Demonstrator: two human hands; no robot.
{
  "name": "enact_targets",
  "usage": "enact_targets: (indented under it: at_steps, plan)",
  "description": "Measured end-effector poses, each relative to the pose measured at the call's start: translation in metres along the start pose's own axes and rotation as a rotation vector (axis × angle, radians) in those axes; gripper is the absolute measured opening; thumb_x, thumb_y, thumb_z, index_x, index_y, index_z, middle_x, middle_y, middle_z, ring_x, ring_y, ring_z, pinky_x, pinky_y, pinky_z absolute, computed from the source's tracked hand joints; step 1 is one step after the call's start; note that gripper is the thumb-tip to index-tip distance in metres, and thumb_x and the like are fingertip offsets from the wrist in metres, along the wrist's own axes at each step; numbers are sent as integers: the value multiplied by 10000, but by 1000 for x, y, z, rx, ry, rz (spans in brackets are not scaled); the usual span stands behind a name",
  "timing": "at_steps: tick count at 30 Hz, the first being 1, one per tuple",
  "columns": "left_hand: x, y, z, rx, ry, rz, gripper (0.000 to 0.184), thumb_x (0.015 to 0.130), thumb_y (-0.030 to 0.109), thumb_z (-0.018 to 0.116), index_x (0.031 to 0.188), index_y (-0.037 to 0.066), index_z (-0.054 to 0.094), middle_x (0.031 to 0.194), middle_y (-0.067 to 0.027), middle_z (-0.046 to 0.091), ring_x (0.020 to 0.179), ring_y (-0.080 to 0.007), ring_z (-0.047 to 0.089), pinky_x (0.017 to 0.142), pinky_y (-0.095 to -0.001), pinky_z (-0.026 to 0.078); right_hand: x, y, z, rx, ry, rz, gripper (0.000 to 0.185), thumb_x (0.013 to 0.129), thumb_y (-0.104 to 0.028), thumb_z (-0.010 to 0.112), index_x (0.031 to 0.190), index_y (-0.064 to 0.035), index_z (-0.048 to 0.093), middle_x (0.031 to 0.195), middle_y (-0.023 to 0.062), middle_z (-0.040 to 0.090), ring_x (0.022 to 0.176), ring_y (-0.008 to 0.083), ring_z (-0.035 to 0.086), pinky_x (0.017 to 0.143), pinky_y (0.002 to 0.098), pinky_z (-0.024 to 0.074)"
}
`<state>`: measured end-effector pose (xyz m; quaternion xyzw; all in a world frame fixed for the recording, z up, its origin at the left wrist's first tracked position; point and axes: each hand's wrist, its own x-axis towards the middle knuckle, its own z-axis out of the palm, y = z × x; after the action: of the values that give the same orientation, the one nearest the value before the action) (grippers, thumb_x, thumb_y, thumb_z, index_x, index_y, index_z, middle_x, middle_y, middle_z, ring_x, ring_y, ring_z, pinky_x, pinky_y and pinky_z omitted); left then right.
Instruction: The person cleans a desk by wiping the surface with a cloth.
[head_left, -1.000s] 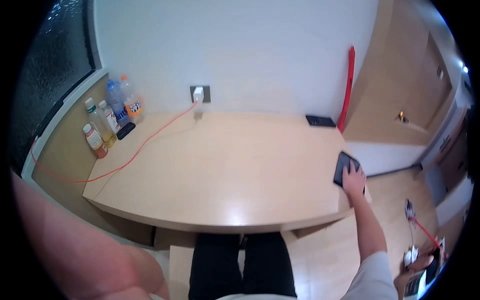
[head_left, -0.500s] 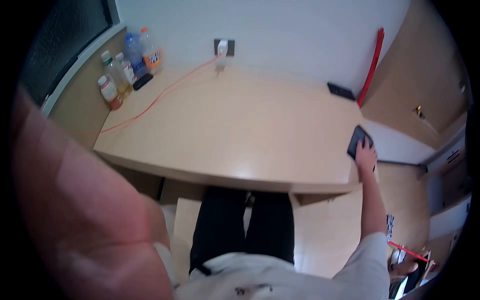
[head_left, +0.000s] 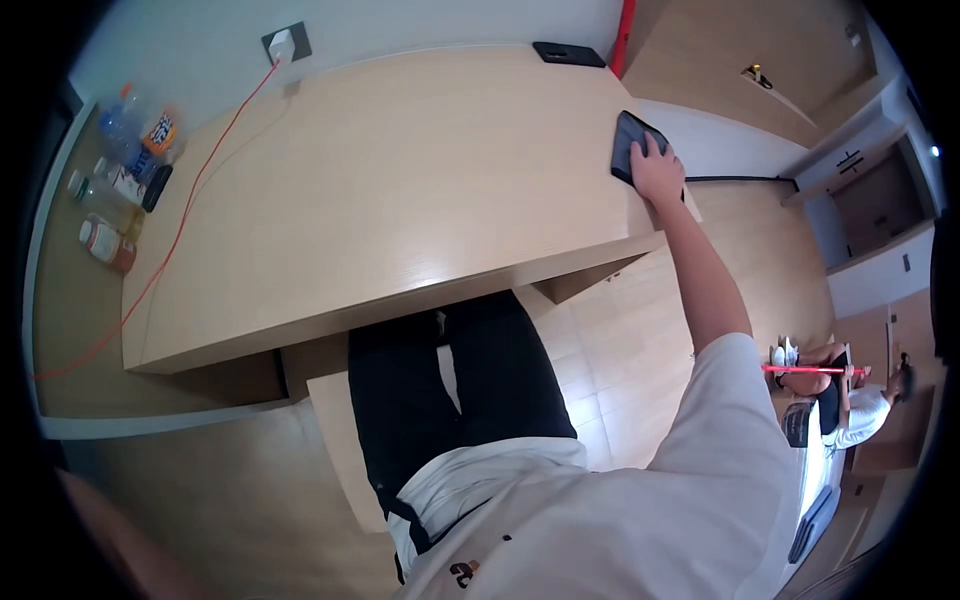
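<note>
My right hand (head_left: 660, 178) lies on top of a flat dark grey item (head_left: 627, 148) at the right corner of the wooden desk (head_left: 400, 170). Its fingers are spread over the surface, and the palm hides part of the item. I cannot make out whether it is a folded cloth or a thin case. Of my left arm (head_left: 120, 540), only a blurred strip shows at the lower left edge; the hand itself is out of view. A black phone-like slab (head_left: 570, 53) rests at the desk's back right.
Several bottles (head_left: 108, 245) stand at the left, beside a small black object (head_left: 157, 188). A red cable (head_left: 190, 205) runs from a white plug (head_left: 283, 45) across the desk's left side. Far right, a seated person (head_left: 860, 420) holds a red stick (head_left: 815, 370).
The view has turned and shifted, so the desk appears further left and higher. My left arm has dropped mostly out of view. My right hand stays on the dark grey item.
</note>
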<state>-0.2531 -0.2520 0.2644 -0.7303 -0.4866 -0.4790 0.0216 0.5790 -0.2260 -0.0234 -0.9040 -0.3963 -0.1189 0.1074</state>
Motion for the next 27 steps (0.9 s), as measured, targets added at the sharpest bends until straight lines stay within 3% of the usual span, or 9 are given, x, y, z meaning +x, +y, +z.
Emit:
enact_targets:
  at_steps: [16, 22, 27]
  plan:
    - [5, -5, -13, 40, -73, -19, 425, 1052, 308, 452, 1300, 5, 618, 1358, -213, 623, 1264, -374, 583, 1132, -483, 410, -5, -3, -3, 6, -2, 21, 648, 999, -563, 405, 1549, -227, 472, 1563, 263, 419, 1432, 444, 401, 1221, 522, 243]
    - [17, 10, -3, -24, -74, 32, 431, 1051, 305, 450, 1305, 0, 617, 1353, -218, 626, 1262, -376, 585, 1131, -482, 411, -9, -6, -10, 1, 7, 25, 641, 1000, -560, 408, 1543, -227, 485, 1547, 260, 442, 1417, 440, 425, 1203, 517, 281]
    - [12, 37, 2, -171, -55, 118, 436, 1050, 302, 449, 1310, -5, 617, 1349, -223, 627, 1259, -377, 587, 1130, -481, 411, -6, -4, -5, -6, -10, 31, 638, 1006, -554, 401, 1558, -241, 463, 1558, 246, 434, 1422, 428, 418, 1216, 509, 252]
